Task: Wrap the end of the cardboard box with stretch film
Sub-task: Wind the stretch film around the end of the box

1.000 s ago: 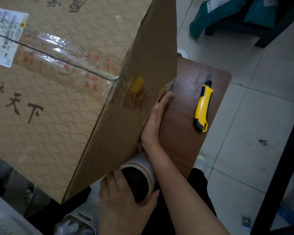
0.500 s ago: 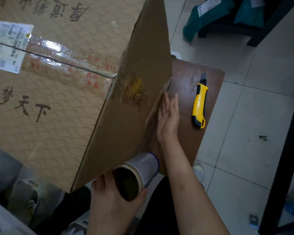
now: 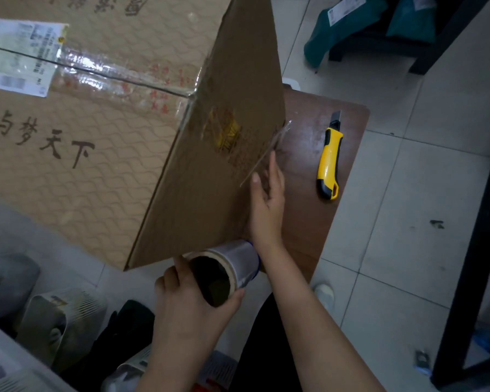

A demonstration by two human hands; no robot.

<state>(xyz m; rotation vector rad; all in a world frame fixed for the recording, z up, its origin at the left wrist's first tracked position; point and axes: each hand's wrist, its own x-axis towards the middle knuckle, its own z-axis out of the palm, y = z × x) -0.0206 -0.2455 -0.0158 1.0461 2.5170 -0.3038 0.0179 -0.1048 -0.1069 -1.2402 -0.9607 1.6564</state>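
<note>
Cardboard box (image 3: pixel 96 137): covered the left of the brown desk (image 3: pixel 303 222). Stretch film roll (image 3: pixel 235 261): gripped in left hand (image 3: pixel 193 304) below the box's end. Right hand (image 3: pixel 266 205): flat, fingers straight, pressed on that end. Yellow utility knife (image 3: pixel 328 162): lay apart on desk.

The cardboard box (image 3: pixel 96 179) rests on the counter (image 3: pixel 303 222), overhanging toward nine o'clock. The knife (image 3: pixel 329 154) lies on the counter at the box's three o'clock, and the film roll (image 3: pixel 238 256) is at its five o'clock.

Your cardboard box (image 3: pixel 96 165): large, brown, wave-printed, white label, clear tape on the top seam; tilted, plain end facing you. Stretch film roll (image 3: pixel 239 258): grey film on a cardboard core, touching the end's lower edge, gripped in your left hand (image 3: pixel 190 315).
</note>
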